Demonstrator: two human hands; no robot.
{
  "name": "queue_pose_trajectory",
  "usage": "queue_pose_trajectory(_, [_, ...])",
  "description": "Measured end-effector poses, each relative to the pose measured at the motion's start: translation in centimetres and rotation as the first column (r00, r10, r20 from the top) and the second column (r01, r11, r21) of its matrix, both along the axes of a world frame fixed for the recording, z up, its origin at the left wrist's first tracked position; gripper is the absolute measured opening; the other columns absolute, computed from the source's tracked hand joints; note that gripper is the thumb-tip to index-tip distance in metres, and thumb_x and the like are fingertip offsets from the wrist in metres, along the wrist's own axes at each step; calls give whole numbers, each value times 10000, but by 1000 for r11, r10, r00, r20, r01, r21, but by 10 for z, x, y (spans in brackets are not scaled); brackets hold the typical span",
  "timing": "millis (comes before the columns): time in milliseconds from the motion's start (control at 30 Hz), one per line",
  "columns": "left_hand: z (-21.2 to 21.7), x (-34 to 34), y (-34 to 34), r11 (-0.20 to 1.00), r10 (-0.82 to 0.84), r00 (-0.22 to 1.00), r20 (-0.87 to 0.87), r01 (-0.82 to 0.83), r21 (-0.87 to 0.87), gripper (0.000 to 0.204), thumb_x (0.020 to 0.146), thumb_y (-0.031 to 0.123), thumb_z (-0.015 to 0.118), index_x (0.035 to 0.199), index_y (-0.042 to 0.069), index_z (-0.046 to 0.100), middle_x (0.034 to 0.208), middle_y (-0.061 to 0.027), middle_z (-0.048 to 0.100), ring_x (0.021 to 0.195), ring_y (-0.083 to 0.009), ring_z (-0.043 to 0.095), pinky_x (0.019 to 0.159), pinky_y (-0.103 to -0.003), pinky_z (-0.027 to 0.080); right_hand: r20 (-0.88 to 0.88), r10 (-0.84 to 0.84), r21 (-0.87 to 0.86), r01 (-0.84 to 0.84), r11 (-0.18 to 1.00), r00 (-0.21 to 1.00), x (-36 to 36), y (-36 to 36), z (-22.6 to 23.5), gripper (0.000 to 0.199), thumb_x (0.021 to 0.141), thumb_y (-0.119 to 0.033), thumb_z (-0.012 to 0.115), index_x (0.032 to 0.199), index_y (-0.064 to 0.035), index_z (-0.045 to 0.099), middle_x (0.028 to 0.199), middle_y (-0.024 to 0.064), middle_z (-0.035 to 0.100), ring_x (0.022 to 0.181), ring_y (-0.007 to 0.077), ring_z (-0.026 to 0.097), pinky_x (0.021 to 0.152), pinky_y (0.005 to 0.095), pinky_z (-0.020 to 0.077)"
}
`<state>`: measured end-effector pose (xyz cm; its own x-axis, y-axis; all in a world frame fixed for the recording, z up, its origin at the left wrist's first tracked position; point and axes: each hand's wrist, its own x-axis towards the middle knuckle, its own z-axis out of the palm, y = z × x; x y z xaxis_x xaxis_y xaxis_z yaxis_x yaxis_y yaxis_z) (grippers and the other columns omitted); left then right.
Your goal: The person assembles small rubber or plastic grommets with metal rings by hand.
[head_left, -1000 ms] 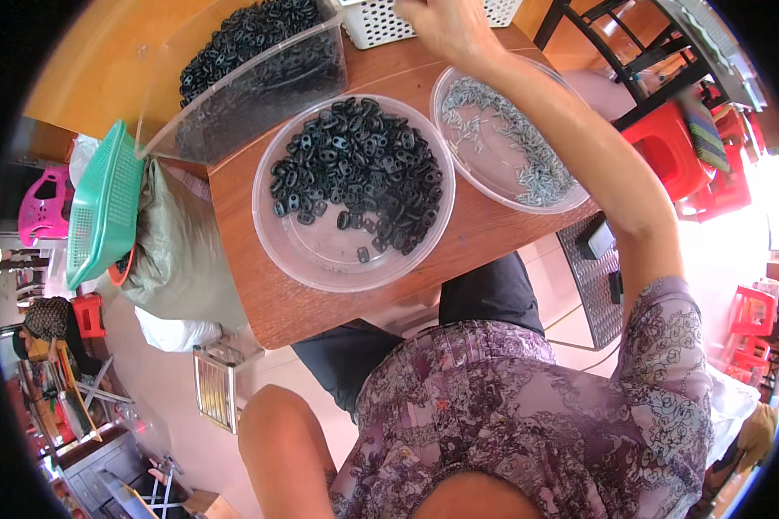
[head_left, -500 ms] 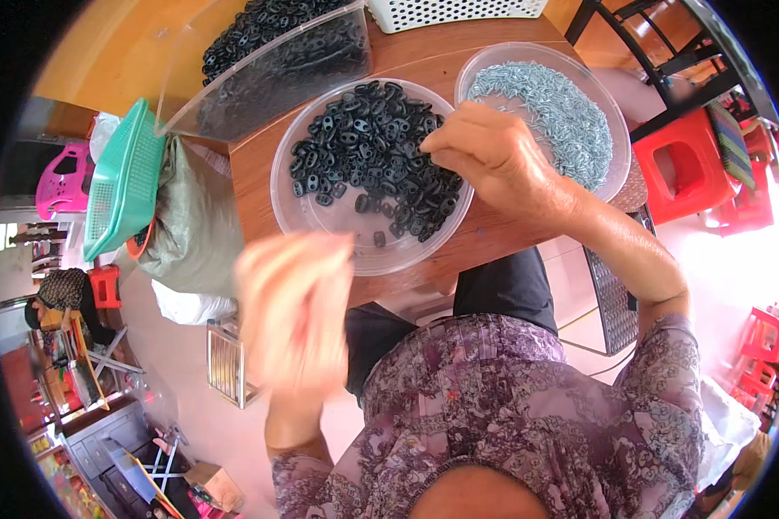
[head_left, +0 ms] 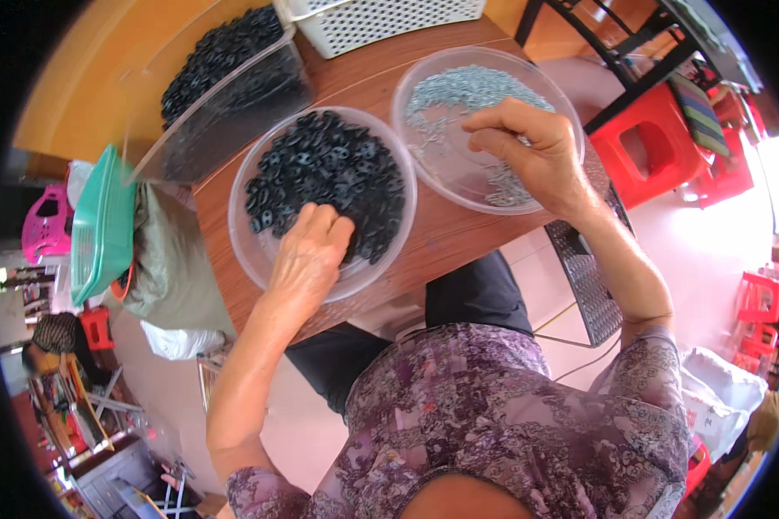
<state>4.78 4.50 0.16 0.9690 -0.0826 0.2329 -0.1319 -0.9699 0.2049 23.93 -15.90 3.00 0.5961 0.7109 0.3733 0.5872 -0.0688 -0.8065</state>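
My left hand (head_left: 307, 255) reaches into a round clear tub (head_left: 253, 264) heaped with small black oval plastic pieces (head_left: 325, 164), each with two holes. Its fingers are bent together at the near edge of the heap, and the pile hides the tips. Above a second clear tub (head_left: 437, 195), my right hand (head_left: 532, 151) is closed with thumb and forefinger pinched. Small silvery bits show by its curled fingers; whether it holds them I cannot tell. Thin silvery metal pieces, like small screws (head_left: 472, 86), lie in this tub, thickest along the far side.
Both tubs stand on a brown wooden table (head_left: 355, 82). Behind the left one, a clear bin (head_left: 234, 112) holds more black pieces. A white perforated basket (head_left: 381, 24) is at the back. Left are a green basket (head_left: 104, 229) and a sack (head_left: 169, 268); right, a red stool (head_left: 645, 143).
My left hand has come forward from the table's near edge into the black pieces. My right hand has left that tub for the one with silvery pieces. The whole view has shifted.
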Motion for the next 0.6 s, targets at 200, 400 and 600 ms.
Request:
queue_pose_trajectory(200, [3, 2, -2, 984, -59, 998, 3, 58, 166, 181, 635, 1, 526, 814, -19, 537, 749, -121, 470, 756, -261, 499, 630, -334, 470, 20, -75, -82, 76, 994, 997, 19, -4, -25, 125, 733, -52, 603, 839, 11, 626, 758, 153, 613, 717, 276, 608, 646, 336, 469])
queue_pose_trajectory(400, [1, 0, -1, 996, -13, 1000, 18, 12, 86, 237, 633, -31, 528, 869, -30, 550, 760, -124, 471, 750, -278, 489, 649, -352, 461, 460, 100, -167, -25, 986, 882, 31, 10, -52, 142, 710, -49, 605, 849, -34, 630, 751, 122, 593, 749, 296, 567, 654, 380, 448])
queue_pose_trajectory(600, [9, -13, -4, 988, 114, 993, 37, -109, -109, 228, 644, -83, 549, 859, -9, 562, 771, -123, 503, 757, -300, 507, 645, -371, 438, 441, 168, -288, -38, 957, 882, 26, 16, -50, 207, 659, -5, 567, 842, -82, 626, 705, 101, 548, 755, 299, 542, 663, 394, 435])
